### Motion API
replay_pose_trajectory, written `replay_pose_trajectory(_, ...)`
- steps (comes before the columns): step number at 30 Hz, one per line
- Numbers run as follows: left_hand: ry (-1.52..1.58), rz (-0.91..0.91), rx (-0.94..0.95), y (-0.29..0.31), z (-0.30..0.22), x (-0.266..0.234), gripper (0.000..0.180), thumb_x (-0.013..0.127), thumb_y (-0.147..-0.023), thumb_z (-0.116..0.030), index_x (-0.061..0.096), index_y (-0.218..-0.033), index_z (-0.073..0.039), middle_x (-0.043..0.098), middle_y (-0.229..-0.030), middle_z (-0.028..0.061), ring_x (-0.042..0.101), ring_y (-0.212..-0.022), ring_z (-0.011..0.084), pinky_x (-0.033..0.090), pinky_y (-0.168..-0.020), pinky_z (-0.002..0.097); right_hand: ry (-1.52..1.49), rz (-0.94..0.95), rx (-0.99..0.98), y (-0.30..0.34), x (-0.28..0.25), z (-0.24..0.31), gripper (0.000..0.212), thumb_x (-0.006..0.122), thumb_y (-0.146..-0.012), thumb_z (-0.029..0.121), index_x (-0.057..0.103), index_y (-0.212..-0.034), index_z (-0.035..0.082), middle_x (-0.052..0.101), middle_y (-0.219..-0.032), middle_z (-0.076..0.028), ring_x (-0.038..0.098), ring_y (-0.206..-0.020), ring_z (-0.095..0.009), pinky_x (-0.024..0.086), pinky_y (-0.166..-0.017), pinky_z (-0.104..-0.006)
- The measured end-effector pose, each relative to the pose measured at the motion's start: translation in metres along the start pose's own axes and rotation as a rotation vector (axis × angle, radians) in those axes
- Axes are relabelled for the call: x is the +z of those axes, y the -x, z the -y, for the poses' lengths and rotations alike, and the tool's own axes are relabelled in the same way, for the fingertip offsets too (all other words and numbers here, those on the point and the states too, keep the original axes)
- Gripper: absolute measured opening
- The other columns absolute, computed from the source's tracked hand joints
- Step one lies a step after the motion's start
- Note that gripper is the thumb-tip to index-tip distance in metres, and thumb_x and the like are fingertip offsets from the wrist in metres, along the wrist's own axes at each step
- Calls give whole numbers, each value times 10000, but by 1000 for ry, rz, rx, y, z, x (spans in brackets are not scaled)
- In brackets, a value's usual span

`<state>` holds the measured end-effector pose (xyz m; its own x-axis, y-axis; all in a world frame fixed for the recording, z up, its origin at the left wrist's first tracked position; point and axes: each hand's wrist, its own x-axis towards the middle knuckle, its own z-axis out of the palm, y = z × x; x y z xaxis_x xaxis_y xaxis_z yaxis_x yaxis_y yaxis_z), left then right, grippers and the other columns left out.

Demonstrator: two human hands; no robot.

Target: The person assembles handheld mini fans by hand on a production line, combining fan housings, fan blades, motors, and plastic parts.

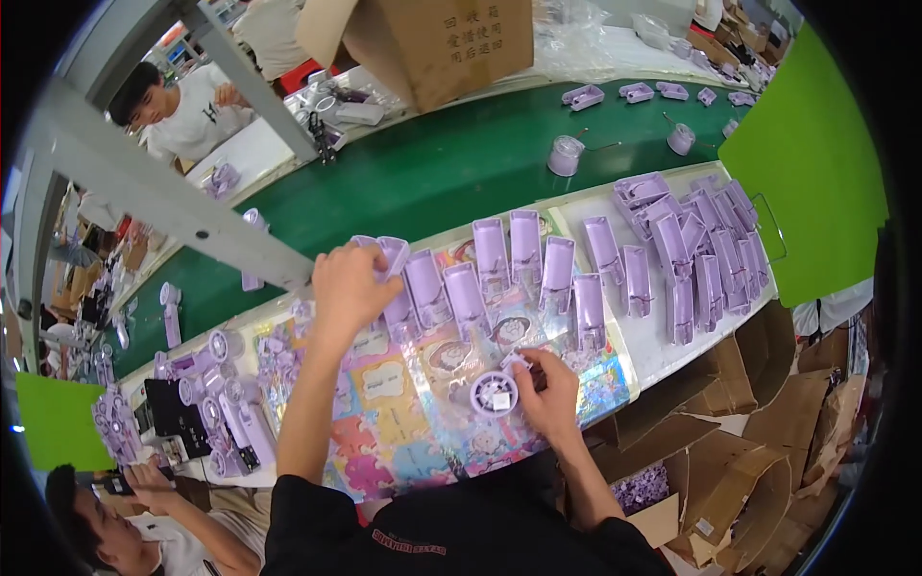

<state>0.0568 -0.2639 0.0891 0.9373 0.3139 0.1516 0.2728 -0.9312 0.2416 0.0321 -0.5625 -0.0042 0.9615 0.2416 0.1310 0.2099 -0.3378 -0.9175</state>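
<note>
My left hand (351, 288) reaches to the far left of the mat, its fingers closed on a light purple plastic shell (394, 253) at the end of a row. More hollow, trough-shaped shells (468, 293) lie to its right, some with thin wires inside. My right hand (551, 392) is low over the mat, with thumb and fingers pinching a small purple plastic part (516, 362). Right beside those fingers is a round purple housing (494, 395) with a white square and dark pieces inside; whether the small part is joined to it, I cannot tell.
A colourful patterned mat (403, 422) covers the bench. Shells are heaped (711, 250) at the right, purple assemblies (226, 403) at the left. Behind runs a green conveyor belt (451, 144) carrying purple parts. A grey post (173, 192) stands left; cardboard boxes (730, 480) sit lower right. Other people work nearby.
</note>
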Motion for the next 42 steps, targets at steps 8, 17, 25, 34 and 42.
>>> replay_pose_trajectory(8,24,-44,26,32,12,18,384,756,-817,-387,740,-924,-19,701,-1012,195,665,-976,369,481,-888,481,335,-166,-335,23,-1,2,439,742,-825,140,657,-1245,41,573,-1311,-179,541,-1102,-345,475,-895,-427)
replay_pose_trajectory(17,113,-78,2,33,13,17,251,626,-949,-285,732,-1076,-98,720,-969,190,682,-915,403,524,-793,505,415,-151,-374,56,30,25,651,869,-688,241,625,-1259,45,532,-1313,-185,535,-1110,-365,459,-929,-461)
replay_pose_trajectory(25,148,-63,55,12,53,2,265,590,-914,-64,728,-1131,-130,615,-1182,154,572,-1144,357,502,-924,450,435,162,-248,54,1,55,551,735,-683,55,622,-1219,108,544,-1264,-171,581,-1062,-364,511,-880,-455)
replay_pose_trajectory(34,225,135,161,14,69,-5,308,620,-819,30,730,-1080,-89,628,-1104,146,633,-1009,365,515,-879,447,507,357,-285,71,-12,58,502,851,-735,227,603,-1154,107,576,-1257,-149,610,-1086,-368,537,-864,-441)
replay_pose_trajectory(42,221,60,218,33,81,-1,82,647,-836,-37,703,-889,-9,664,-947,158,653,-920,389,514,-816,477,373,344,-263,67,-9,57,528,837,-748,162,579,-1198,59,555,-1270,-173,584,-1145,-384,510,-932,-444)
